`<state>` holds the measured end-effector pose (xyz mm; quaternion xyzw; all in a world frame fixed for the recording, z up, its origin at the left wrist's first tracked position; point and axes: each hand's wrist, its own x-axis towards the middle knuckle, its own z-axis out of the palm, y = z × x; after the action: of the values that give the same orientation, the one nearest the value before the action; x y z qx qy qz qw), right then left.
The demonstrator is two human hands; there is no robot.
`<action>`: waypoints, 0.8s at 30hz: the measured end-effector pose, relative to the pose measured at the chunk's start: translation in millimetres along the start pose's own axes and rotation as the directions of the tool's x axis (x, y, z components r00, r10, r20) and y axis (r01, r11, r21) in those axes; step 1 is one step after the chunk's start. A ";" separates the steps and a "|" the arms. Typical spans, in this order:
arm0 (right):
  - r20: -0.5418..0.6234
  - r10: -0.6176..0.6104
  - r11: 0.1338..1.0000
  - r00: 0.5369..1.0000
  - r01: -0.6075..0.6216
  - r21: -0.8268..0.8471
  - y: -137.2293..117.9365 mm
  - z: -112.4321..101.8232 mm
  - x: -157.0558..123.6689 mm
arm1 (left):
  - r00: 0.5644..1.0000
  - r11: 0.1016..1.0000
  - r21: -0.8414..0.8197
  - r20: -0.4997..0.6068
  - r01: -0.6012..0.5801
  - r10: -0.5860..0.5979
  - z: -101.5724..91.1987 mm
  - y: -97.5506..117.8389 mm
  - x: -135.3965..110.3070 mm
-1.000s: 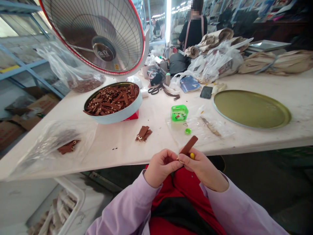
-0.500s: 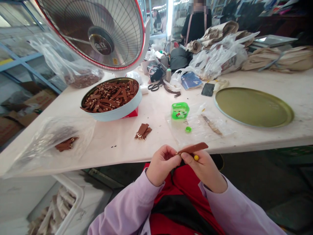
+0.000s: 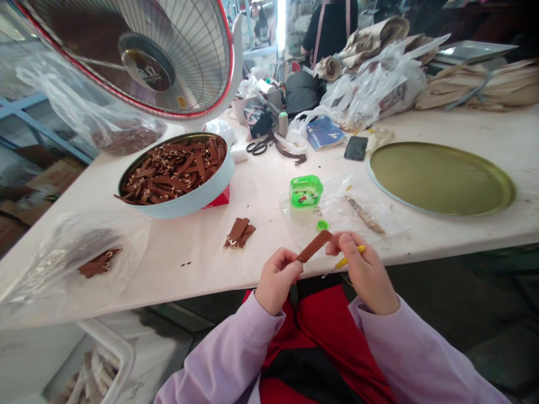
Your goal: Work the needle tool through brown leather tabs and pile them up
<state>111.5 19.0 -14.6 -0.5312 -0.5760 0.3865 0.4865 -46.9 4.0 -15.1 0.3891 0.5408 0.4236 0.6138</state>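
One flat, narrow, brown leather-like strip [image 3: 315, 247], slanting upward at the near edge of a long white counter [image 3: 168, 280]. Lower end pinched in the grip of the left hand [image 3: 278, 282]; upper end close by the fingertips of the right hand [image 3: 368, 272], touching or just apart impossible to tell. Right grip curled around a slim yellow stick-like tool [image 3: 351, 257], pale tip angled downward. Just beyond, a small green plastic ring [image 3: 322, 225] and a translucent bright-green plastic tub [image 3: 306, 191] on clear plastic sheeting [image 3: 290, 216]. Left of these, a small overlapping pile of brown strips with gold-coloured metal rings [image 3: 238, 234]. Farther left, a round pale-blue tin [image 3: 202, 193], heaped with more such strips. Off to the right, a large round olive-gold metal lid [image 3: 442, 179], lying flat. Behind the tin, a round, red-rimmed, wire-guarded appliance [image 3: 147, 64], tilted.
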 end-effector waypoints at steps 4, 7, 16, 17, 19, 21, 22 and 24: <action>-0.289 0.060 0.997 0.955 -0.045 0.058 23.8 -18.0 31.1 | 0.999 0.998 -0.049 0.001 0.040 -0.040 0.8 -8.4 19.9; -0.421 0.065 0.994 0.905 -0.021 0.109 39.5 -23.4 50.1 | 0.999 0.997 -0.063 -0.020 0.045 -0.046 2.7 -10.0 30.7; -0.431 0.022 1.000 0.902 -0.026 -0.004 77.9 -14.8 72.7 | 0.997 0.996 -0.070 -0.048 0.057 -0.060 4.1 -8.1 48.1; -0.421 0.029 0.999 0.906 -0.033 -0.003 80.8 -13.8 73.2 | 0.997 0.996 -0.069 -0.053 0.056 -0.060 3.7 -8.3 48.9; -0.412 0.045 0.999 0.910 -0.042 0.017 83.4 -13.3 72.6 | 0.997 0.997 -0.064 -0.061 0.052 -0.056 2.9 -9.0 50.1; -0.432 0.055 0.998 0.900 -0.035 0.054 79.9 -14.6 69.1 | 0.996 0.997 -0.062 -0.070 0.047 -0.051 2.8 -9.8 50.3; -0.448 0.061 0.996 0.892 -0.025 0.085 75.5 -15.8 66.2 | 0.996 0.997 -0.063 -0.072 0.047 -0.051 3.2 -9.9 49.9; -0.473 0.087 0.981 0.877 0.007 0.194 61.9 -18.3 57.9 | 0.996 0.996 -0.065 -0.073 0.054 -0.059 5.2 -9.3 47.9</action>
<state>146.0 83.3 -61.3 -0.5732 -0.3871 0.3064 0.6540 -38.2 45.8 -39.3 0.3382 0.5606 0.4369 0.6168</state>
